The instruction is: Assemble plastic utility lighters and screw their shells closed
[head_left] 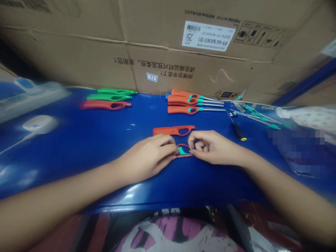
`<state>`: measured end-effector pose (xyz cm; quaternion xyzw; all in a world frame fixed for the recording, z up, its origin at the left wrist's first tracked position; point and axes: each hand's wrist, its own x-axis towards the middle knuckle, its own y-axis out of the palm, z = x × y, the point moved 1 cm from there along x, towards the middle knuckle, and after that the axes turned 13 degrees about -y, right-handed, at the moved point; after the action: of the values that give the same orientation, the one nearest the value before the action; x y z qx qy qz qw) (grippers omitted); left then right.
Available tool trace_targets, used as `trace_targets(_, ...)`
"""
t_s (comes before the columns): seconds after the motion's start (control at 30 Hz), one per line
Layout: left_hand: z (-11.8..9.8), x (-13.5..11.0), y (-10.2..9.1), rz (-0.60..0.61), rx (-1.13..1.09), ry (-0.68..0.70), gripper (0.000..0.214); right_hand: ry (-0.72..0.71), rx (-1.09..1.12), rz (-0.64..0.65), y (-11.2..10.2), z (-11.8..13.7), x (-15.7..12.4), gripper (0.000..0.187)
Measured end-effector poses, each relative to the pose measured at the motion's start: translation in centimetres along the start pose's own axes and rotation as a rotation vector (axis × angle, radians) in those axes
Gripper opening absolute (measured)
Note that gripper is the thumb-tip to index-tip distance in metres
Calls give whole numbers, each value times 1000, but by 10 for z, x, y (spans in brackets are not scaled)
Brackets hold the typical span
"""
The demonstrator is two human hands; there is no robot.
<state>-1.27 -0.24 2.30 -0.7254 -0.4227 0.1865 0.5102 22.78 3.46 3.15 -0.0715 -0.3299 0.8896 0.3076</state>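
Note:
On the blue table, an orange lighter casing half (187,146) lies between my hands with a green trigger (181,151) in it. My left hand (151,155) covers its left end, the fingers closed together on it. At the other end, my right hand (214,147) is curled, its thumb and fingertips pinching the casing half beside the trigger opening. What sits under my left fingers is hidden. Just beyond, a second orange casing half (165,131) rests with its inside facing up.
Several assembled orange lighters (181,101) lie behind. Green casings (110,97) and a red casing (99,104) are at the back left. A screwdriver (237,131) and metal tubes with green parts (258,117) lie on the right. A cardboard box (157,35) walls the back.

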Motion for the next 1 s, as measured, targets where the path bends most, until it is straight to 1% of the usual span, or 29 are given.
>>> trace_targets(0.13, 0, 0, -1, 4, -18, 8, 20, -53, -131, -1, -5, 4, -1, 8)
trace_targets(0.23, 1, -1, -1, 9, -20, 21, 21, -104, -196, 28, -10, 8, -2, 6)
trace_targets(0.37, 1, -1, -1, 19, 1, 65, 22, -130, -199, 62, -12, 9, -3, 11)
trace_targets(0.5, 2, -2, -1, 30, 36, 110, 23, -188, -206, 32, -13, 7, -5, 11)
trace_targets(0.67, 2, -3, -1, 23, 48, 109, 23, -267, -248, 0, -14, 6, -7, 9)
trace_targets(0.87, 1, -3, -1, 16, 36, 98, 23, -292, -279, 55, -16, 8, -8, 9)
trace_targets(1.0, 1, -2, -1, 3, 44, 87, 22, -306, -277, 63, -16, 8, -8, 9)
